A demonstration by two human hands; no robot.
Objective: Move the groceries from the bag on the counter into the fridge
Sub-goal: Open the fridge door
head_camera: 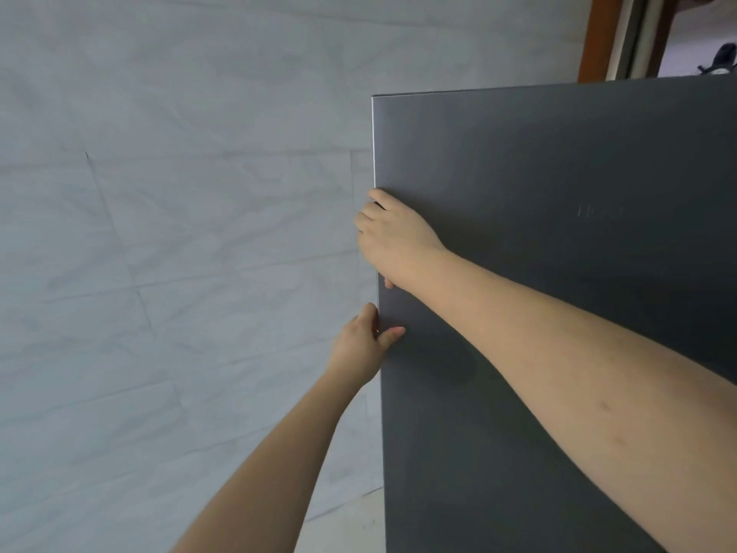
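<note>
The fridge's dark grey door (558,273) fills the right half of the head view, its left edge running top to bottom. My right hand (393,237) grips that left edge, fingers curled around behind it. Just below, my left hand (369,341) holds the same edge, thumb on the front face and fingers behind. The fridge's inside is hidden. No bag, counter or groceries are in view.
A pale grey tiled wall (179,233) stands directly left of the fridge, close to the door edge. A wooden door frame (596,37) rises behind the fridge at top right. A strip of light floor (351,524) shows at the bottom.
</note>
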